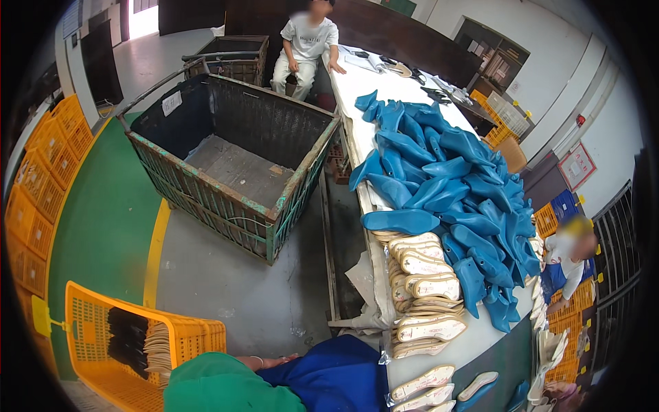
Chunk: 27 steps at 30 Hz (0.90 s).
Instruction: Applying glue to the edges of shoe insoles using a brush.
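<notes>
At far left, stacked orange crates (pixel 41 185) lined the wall beside the green floor strip. Lower left, an orange plastic basket (pixel 103 343) stood on the floor, holding dark soles and pale insoles on edge. The person's green sleeve (pixel 220 388) entered from the lower edge; one hand (pixel 271 360) lay just right of the basket, resting against the blue garment at the lap. Which hand it was could not be told, and the fingers lay loosely extended, holding nothing visible. The other hand was out of view. At centre stood a large wire-mesh cart (pixel 233 158), its floor bare apart from scraps. Right of it, the white tabletop (pixel 364 89) carried a heap of blue shoe lasts (pixel 446 199), with cream insoles (pixel 422 288) stacked at the near edge. Two other people sat at the far end and right side.
</notes>
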Motion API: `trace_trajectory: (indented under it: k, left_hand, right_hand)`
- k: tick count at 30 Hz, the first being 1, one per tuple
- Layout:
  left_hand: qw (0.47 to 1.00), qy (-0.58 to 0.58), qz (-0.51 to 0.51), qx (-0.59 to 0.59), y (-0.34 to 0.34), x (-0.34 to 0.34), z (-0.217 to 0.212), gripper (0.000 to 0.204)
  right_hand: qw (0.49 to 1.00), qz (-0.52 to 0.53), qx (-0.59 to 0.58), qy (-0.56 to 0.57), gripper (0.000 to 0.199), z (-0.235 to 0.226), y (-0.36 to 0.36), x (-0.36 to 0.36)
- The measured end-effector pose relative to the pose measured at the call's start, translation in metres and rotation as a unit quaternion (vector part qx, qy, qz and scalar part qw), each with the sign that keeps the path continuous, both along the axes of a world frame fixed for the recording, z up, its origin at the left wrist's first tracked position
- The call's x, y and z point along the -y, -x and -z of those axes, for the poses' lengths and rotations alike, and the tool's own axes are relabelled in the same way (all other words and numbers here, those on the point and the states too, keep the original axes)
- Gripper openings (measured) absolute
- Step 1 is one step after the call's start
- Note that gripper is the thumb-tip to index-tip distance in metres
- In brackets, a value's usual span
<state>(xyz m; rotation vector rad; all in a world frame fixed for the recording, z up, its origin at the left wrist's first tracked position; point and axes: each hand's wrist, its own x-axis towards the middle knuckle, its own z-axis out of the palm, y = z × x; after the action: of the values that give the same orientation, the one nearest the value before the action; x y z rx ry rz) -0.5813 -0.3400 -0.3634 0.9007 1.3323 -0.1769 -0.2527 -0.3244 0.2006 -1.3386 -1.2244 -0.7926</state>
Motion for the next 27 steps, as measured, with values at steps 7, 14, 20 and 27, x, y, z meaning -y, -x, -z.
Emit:
trace_trajectory:
  k: [7,14,20,27]
  left_hand:
    - [0.998,0.018,-0.058,-0.009,-0.004,0.009,0.009,0.048]
    - [0.998,-0.014,-0.062,-0.027,-0.014,0.01,0.034,0.036]
    - [0.946,-0.304,-0.013,-0.107,-0.028,-0.032,0.025,0.037]
    - [0.829,-0.455,-0.294,0.141,-0.106,-0.102,-0.143,0.016]
  right_hand:
    - [0.998,0.052,0.037,-0.014,0.058,0.01,-0.016,0.014]
    - [0.993,0.103,0.06,-0.024,0.066,0.039,-0.062,0.054]
    - [0.997,0.068,0.002,-0.042,0.081,0.064,-0.104,0.108]
    - [0.99,0.098,-0.089,0.041,0.052,0.082,-0.112,0.181]
